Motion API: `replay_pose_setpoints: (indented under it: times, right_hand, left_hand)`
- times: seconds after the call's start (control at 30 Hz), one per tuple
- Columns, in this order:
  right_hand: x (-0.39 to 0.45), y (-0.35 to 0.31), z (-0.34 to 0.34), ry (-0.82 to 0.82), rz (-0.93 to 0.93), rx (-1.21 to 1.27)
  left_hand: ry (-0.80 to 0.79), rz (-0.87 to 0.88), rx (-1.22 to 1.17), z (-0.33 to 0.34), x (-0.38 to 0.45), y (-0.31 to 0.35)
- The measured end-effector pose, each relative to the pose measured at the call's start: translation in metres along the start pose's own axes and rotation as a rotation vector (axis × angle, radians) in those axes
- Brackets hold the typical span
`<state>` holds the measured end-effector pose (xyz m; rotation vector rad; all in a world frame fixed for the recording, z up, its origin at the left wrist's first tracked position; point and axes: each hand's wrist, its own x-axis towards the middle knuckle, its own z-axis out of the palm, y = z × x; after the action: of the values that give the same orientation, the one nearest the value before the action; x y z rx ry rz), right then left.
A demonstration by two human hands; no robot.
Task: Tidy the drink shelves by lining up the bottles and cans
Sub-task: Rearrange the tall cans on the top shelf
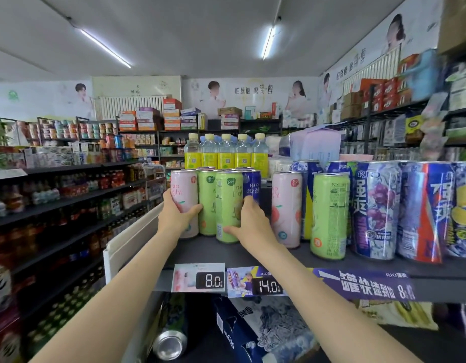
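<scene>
Two price tags (210,279) hang on the shelf edge, beside a purple banner (362,284). Cardboard boxes (171,113) are stacked atop far shelving, under wall posters (250,96) and ceiling lights (268,41).

Glossy printed metal cans standing on a matt dark shelf

The pink can (184,203) and the green can (228,208) are showing smooth, shiny printed metal skins with bare silver rims; the blue cans (378,210) are gleaming the same way; the shelf (252,254) is looking matt, dark grey and smooth; the bottles (226,150) behind are looking like clear glossy plastic with yellow film labels and pale matt caps; the price tags (199,277) are shining like laminated paper; the lying can (170,344) below is showing a dull brushed metal end.
</scene>
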<state>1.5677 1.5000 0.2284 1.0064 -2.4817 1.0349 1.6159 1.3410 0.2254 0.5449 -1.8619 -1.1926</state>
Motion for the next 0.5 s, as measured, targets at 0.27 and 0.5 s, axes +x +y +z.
replay_pose_setpoints:
  times: [0.27, 0.5]
  right_hand:
    - [-0.059, 0.025, -0.060, 0.697, -0.287, -0.166]
    - [-0.055, 0.059, -0.087, 0.490, 0.063, -0.281]
  left_hand:
    - [0.035, 0.126, 0.296, -0.016, -0.027, 0.004]
    - [0.179, 0.377, 0.388, 0.011, -0.069, 0.032]
